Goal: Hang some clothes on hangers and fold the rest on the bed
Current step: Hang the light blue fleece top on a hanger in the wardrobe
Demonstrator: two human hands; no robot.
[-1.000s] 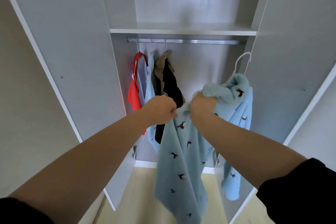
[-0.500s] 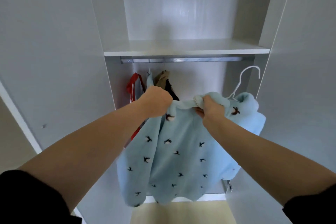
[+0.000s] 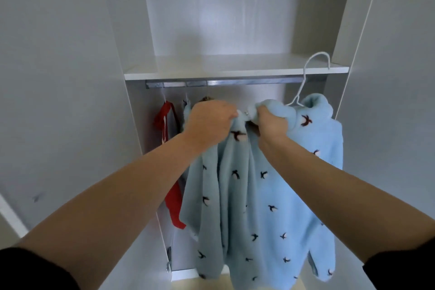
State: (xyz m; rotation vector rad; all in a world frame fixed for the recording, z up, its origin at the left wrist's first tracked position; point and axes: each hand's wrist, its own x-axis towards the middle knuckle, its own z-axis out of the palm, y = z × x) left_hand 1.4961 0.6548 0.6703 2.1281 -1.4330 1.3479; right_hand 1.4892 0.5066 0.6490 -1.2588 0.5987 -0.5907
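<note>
Gripping a light-blue fleece jacket (image 3: 270,195), both hands are raised inside the open wardrobe (image 3: 117,30). Left hand (image 3: 210,122): fingers curled tight round one front edge near the collar. Right hand (image 3: 273,125): fingers clenched on the opposite edge, close beside the left hand. The jacket, printed with small dark birds, hangs below and to the right of the hands on a white wire hanger (image 3: 303,80). The hanger hook stands in front of the shelf (image 3: 211,70) edge, above the metal rail (image 3: 235,83). A red garment (image 3: 173,207) hangs at the rail's left end.
</note>
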